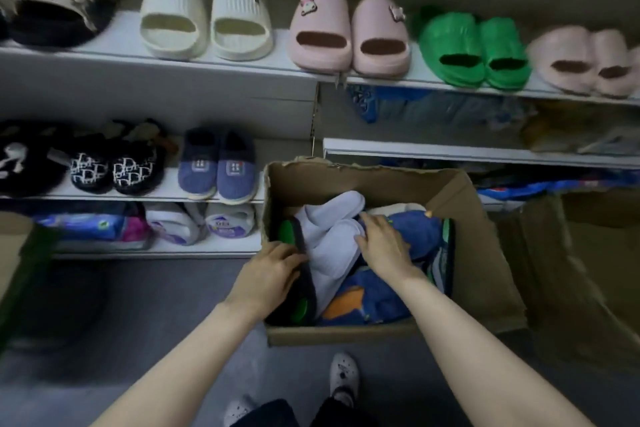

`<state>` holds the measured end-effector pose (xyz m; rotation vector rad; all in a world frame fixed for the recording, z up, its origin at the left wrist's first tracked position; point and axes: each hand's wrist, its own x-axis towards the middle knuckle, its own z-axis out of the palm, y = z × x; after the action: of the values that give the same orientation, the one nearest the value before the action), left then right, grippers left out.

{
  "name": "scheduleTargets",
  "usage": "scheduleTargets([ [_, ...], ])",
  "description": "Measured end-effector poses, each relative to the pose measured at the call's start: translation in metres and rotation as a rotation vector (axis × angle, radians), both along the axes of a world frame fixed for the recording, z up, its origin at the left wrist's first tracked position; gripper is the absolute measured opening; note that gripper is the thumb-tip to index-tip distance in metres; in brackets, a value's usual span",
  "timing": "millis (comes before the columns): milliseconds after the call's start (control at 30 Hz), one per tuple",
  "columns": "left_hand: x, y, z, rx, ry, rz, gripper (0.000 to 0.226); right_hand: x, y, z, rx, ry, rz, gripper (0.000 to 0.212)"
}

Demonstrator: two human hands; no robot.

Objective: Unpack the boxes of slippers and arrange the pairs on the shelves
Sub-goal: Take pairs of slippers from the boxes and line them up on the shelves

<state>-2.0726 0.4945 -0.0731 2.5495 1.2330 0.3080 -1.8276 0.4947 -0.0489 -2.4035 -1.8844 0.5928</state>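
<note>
Grey floor [145, 315] below, white shelves [221, 62] dead ahead on my feed. Good progress up there: cream ribbed slides [204, 15], pink slides [349, 33] with little charms, glossy green slides [474, 50] and, lower down, purple felt slippers [218, 166]. All of them sit in pairs, toes out.

Plenty left, though. The cardboard box [481, 253] on the floor, torn along its rim, looks well filled to me. Left hand [273, 276] curls round a black-and-green slipper [301, 305] standing on edge against the box's left wall; it's thin and flat, rubbery by the look of it. Right hand [384, 248] lies on the soft white slippers [332, 236] in the middle, just beside a blue plush slipper [415, 232]. Whether it's actually gripping, I can't tell. I reckon we're mid-task, picking out the next pair.
</note>
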Motion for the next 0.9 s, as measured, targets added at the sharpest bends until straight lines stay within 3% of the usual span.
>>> scheduleTargets([
  [67, 0.009, 0.000, -0.005, 0.000, 0.031, 0.025, 0.031, 0.005, 0.023, -0.014, -0.103, 0.084, -0.098, 0.052],
  [167, 0.027, 0.005, -0.009, 0.005, 0.048, 0.055, 0.028, 0.009, 0.038, -0.033, -0.203, 0.158, -0.064, 0.044],
  [367, 0.070, 0.054, -0.023, -0.015, 0.110, 0.116, 0.045, 0.049, 0.014, -0.023, 0.145, 0.265, -0.099, 0.044],
  [467, 0.089, 0.081, -0.037, -0.123, 0.273, 0.103, 0.051, 0.088, 0.002, 0.004, 0.428, 0.216, -0.133, 0.042],
  [567, 0.105, 0.100, -0.059, -0.226, 0.539, 0.024, 0.048, 0.146, 0.008, 0.017, 0.467, 0.147, -0.171, 0.042],
  [667, 0.118, 0.107, -0.059, -0.304, 0.662, 0.073, 0.042, 0.183, 0.025, 0.009, 0.423, 0.131, -0.206, 0.043],
  [767, 0.119, 0.106, -0.044, -0.289, 0.558, 0.093, 0.044, 0.181, 0.030, -0.001, 0.222, 0.147, -0.277, 0.057],
  [900, 0.129, 0.090, -0.009, 0.073, 0.195, 0.019, 0.042, 0.151, 0.001, -0.020, 0.010, 0.360, -0.174, 0.057],
])
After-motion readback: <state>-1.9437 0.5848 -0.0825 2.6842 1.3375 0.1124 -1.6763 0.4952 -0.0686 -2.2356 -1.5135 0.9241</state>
